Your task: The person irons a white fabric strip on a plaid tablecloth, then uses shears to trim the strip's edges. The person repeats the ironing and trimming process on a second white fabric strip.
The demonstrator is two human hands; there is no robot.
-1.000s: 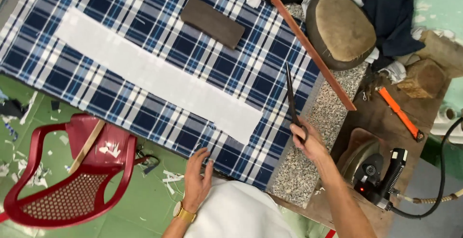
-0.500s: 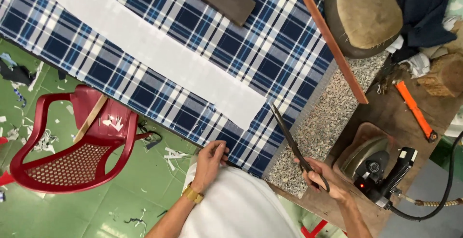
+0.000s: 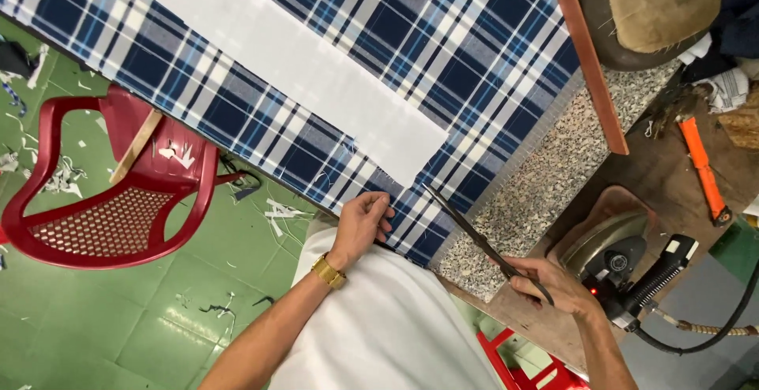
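Observation:
A blue, white and black plaid cloth point(image 3: 474, 50) lies spread over the table, with a long white strip point(image 3: 308, 66) laid along it. My left hand point(image 3: 364, 220) rests at the cloth's near edge, fingers curled on the fabric just below the strip's end. My right hand point(image 3: 545, 283) grips the handles of long dark scissors point(image 3: 466, 228), whose blades point up and left toward the corner of the cloth. The blades look closed or nearly so. I wear a gold watch point(image 3: 328, 271) on my left wrist.
A speckled stone tabletop point(image 3: 538, 192) shows right of the cloth. A wooden ruler point(image 3: 589, 58), a tan pressing pad point(image 3: 664, 3), an orange tool point(image 3: 704, 169) and an electric iron point(image 3: 624, 267) lie at right. A red plastic chair point(image 3: 111, 200) stands on the green floor among scraps.
My left hand came up from my lap onto the cloth's near edge. My right hand brought the scissors down and left, toward the corner of the cloth. The view moved closer.

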